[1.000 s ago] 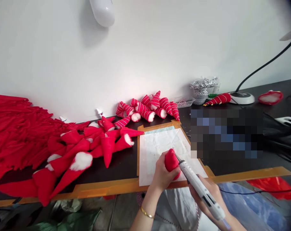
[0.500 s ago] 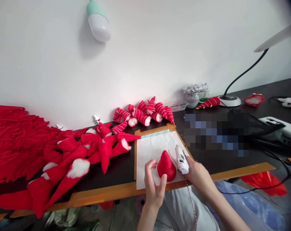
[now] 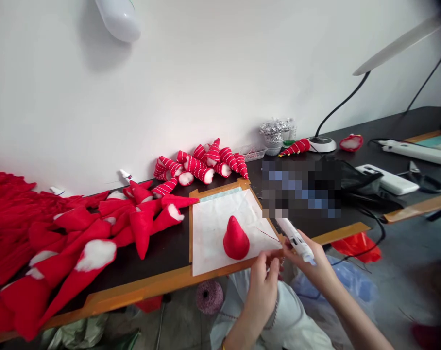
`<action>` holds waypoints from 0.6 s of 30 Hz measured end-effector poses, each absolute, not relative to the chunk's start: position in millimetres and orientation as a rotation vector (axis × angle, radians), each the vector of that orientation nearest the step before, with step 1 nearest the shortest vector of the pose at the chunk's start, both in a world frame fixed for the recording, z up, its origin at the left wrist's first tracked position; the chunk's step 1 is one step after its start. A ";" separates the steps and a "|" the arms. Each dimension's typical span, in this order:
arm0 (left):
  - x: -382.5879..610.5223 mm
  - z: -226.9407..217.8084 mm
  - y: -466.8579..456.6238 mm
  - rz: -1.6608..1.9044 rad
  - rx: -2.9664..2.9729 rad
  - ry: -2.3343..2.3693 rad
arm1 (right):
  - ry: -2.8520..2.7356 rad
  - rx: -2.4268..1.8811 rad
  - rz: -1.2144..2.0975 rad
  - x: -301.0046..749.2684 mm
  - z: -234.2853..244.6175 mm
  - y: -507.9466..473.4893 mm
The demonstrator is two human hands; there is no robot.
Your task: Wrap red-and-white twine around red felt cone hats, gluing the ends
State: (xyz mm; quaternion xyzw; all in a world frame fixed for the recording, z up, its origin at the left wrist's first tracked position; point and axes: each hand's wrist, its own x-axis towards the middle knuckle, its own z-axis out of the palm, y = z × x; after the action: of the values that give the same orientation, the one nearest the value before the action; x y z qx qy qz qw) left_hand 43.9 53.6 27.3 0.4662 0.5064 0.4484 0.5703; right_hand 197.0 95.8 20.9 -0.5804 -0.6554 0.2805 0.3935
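A plain red stuffed felt cone (image 3: 236,240) stands upright on a white sheet (image 3: 209,262), touched by neither hand. My right hand (image 3: 313,257) is wrapped round a white hot glue gun (image 3: 295,239), its nozzle pointing up and left. Just left of it, at the table's front edge, my left hand (image 3: 262,279) is closed with its fingers pinched on a thin red-and-white twisted cord (image 3: 267,234). One end of that cord lies across the sheet; the rest hangs over my lap. The fingertips are partly hidden.
Unwrapped red stuffed cones (image 3: 140,228) and flat red fabric pieces (image 3: 9,209) cover the left side. Cord-wound cones (image 3: 202,163) are piled at the back. To the right are a desk lamp (image 3: 321,144), a power strip (image 3: 388,180) and cables. A cord spool (image 3: 210,297) is below the table edge.
My left hand has left the red cone and moved right to the cord. The glue gun has shifted right, away from the cone. The camera view has turned to the right.
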 end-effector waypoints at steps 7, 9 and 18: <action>74.8 44.3 90.0 1.177 0.420 0.713 | -1.468 -1.524 0.643 193.9 21.2 51.1; 71.3 55.9 89.5 1.248 0.361 0.704 | -1.447 -1.522 0.603 191.1 22.4 44.8; 0.2 115.9 50.5 0.795 0.579 0.707 | -1.228 -1.183 0.917 177.3 72.6 59.9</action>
State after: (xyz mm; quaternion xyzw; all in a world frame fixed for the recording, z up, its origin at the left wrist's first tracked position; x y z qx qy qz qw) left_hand 0.2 50.5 115.9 0.2719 0.3324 0.3737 0.8221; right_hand 177.3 59.9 72.6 -0.5032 -0.5225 0.3901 0.5671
